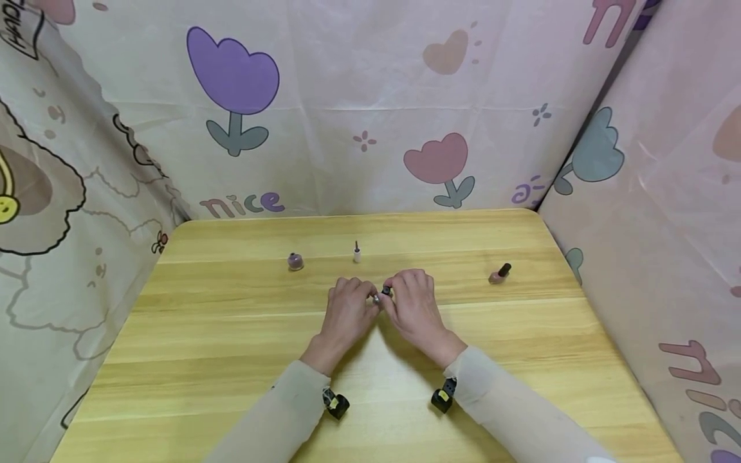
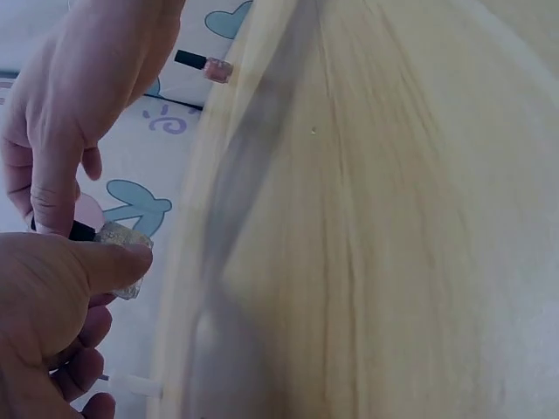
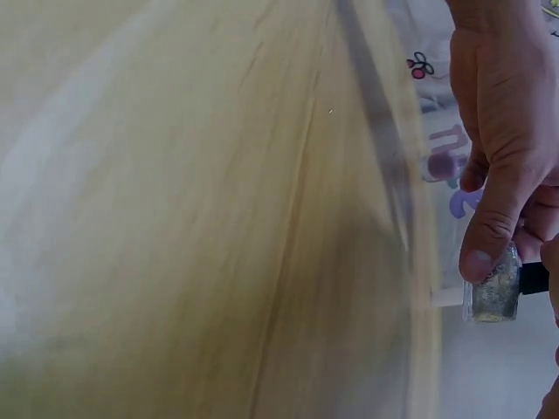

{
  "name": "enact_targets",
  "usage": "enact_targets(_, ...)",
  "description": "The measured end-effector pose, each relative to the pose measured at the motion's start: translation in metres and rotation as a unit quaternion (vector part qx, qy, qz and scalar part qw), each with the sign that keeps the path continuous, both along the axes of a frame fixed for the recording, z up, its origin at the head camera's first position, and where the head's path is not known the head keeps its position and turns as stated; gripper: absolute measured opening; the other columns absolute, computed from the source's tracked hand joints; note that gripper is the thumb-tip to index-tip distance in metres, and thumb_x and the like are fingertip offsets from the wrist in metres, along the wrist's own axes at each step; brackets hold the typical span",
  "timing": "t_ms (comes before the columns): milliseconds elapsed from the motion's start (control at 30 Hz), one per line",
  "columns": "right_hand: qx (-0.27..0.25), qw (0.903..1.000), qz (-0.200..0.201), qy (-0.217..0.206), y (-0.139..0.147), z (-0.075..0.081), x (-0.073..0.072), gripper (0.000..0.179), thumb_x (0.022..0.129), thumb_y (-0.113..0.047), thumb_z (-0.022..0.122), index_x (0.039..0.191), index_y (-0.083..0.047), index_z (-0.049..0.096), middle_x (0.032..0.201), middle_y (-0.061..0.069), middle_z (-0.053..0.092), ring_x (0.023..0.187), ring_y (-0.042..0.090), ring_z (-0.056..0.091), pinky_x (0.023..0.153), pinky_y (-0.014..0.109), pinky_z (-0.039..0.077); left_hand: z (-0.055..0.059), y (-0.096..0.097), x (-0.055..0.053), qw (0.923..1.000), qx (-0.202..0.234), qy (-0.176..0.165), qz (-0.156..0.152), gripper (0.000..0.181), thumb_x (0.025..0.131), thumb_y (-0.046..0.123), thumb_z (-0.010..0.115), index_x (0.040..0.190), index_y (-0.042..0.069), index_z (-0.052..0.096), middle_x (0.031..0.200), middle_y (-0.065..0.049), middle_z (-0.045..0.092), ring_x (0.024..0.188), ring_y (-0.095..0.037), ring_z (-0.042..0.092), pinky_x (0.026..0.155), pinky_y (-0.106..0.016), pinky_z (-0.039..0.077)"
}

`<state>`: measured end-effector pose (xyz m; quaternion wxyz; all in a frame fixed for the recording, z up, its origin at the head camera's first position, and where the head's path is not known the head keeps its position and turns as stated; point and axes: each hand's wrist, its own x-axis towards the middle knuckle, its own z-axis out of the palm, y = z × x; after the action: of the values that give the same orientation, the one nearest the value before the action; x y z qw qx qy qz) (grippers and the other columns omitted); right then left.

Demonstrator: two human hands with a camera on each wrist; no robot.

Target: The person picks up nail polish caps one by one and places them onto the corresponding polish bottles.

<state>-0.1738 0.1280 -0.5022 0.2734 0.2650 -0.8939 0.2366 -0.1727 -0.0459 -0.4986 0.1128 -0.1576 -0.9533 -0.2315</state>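
A small clear glass nail polish bottle with glittery contents (image 2: 124, 253) is pinched between the thumb and fingers of my left hand (image 1: 349, 312). My right hand (image 1: 415, 308) grips the bottle's black cap (image 3: 534, 278) with thumb and fingertips. The bottle lies sideways between the two hands, above the middle of the table. Cap and bottle meet at the neck; whether the cap is loosened I cannot tell. In the right wrist view the right hand shows only partly, at the edge.
Beyond the left hand stands an uncapped purple nail polish bottle (image 1: 295, 262). A white cap (image 1: 356, 254) stands near it, brush pointing up. Farther right is a pink bottle with a black cap (image 1: 500, 274). Patterned cloth (image 1: 324, 128) hangs behind the wooden table (image 1: 220, 347) and at both sides.
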Motion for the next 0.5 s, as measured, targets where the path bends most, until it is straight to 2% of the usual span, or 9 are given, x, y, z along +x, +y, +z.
enact_targets(133, 0.018, 0.9998, -0.011, -0.004, 0.001, -0.004, -0.003, 0.021, 0.102, -0.026, 0.066, 0.104, -0.005, 0.065, 0.103, 0.009, 0.061, 0.102, 0.032, 0.051, 0.087, 0.047, 0.04, -0.005, 0.003, -0.003, 1.0, -0.005, -0.006, -0.001, 0.018, 0.089, 0.024, 0.085, 0.102, 0.014, 0.078, 0.1, -0.003, 0.072, 0.1, -0.028, 0.058, 0.087, -0.046, 0.045)
enact_targets(300, 0.026, 0.9994, -0.022, 0.006, 0.004, -0.009, -0.007, 0.02, 0.1, -0.024, 0.069, 0.103, -0.005, 0.065, 0.101, 0.009, 0.062, 0.099, 0.032, 0.051, 0.084, 0.046, 0.039, -0.01, 0.009, -0.009, 0.9998, -0.012, -0.015, -0.005, 0.016, 0.091, 0.023, 0.083, 0.104, 0.015, 0.079, 0.102, -0.003, 0.072, 0.1, -0.027, 0.056, 0.087, -0.046, 0.043)
enact_targets(500, 0.021, 0.999, -0.037, -0.014, 0.009, -0.014, -0.012, 0.019, 0.1, -0.022, 0.07, 0.104, -0.005, 0.066, 0.102, 0.01, 0.063, 0.101, 0.032, 0.052, 0.087, 0.048, 0.039, -0.014, 0.017, -0.017, 0.9991, -0.011, -0.04, -0.009, 0.018, 0.092, 0.023, 0.082, 0.107, 0.015, 0.079, 0.103, -0.002, 0.071, 0.1, -0.025, 0.054, 0.086, -0.043, 0.042)
